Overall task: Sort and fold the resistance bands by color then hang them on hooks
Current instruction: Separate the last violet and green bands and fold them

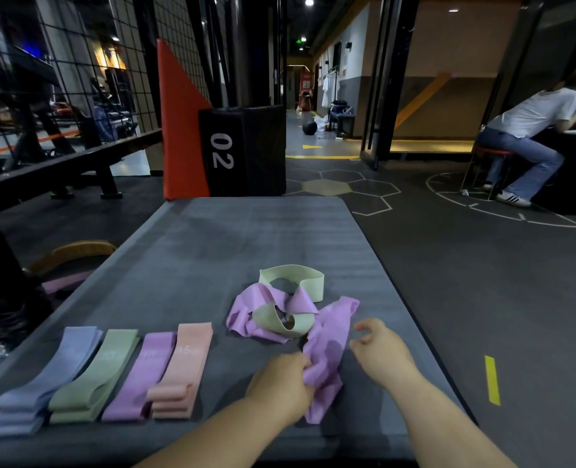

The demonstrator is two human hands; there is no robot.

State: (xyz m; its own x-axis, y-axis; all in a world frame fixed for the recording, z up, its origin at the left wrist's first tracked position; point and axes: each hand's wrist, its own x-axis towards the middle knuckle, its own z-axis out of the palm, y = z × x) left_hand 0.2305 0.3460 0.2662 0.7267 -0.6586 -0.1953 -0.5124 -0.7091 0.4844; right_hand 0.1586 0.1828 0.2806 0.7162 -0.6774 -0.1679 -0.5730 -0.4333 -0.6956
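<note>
Left hand (284, 383) grips purple band (327, 352) on mat (246, 238). Right hand (381, 352) beside it, fingers loosely curled, holding nothing. Unsorted pile (279, 309) behind; four folded stacks (110, 369) lie left.

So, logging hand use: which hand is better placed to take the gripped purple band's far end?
Likely the right hand: empty, beside the purple band; the left hand grips its near end.

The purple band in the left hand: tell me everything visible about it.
The purple band is a thin, stretchy-looking, matte lilac strip, crumpled and twisted. It lies on the grey mat, its far end beside the tangled pile of purple and green bands. The left hand grips its bunched left edge.
</note>
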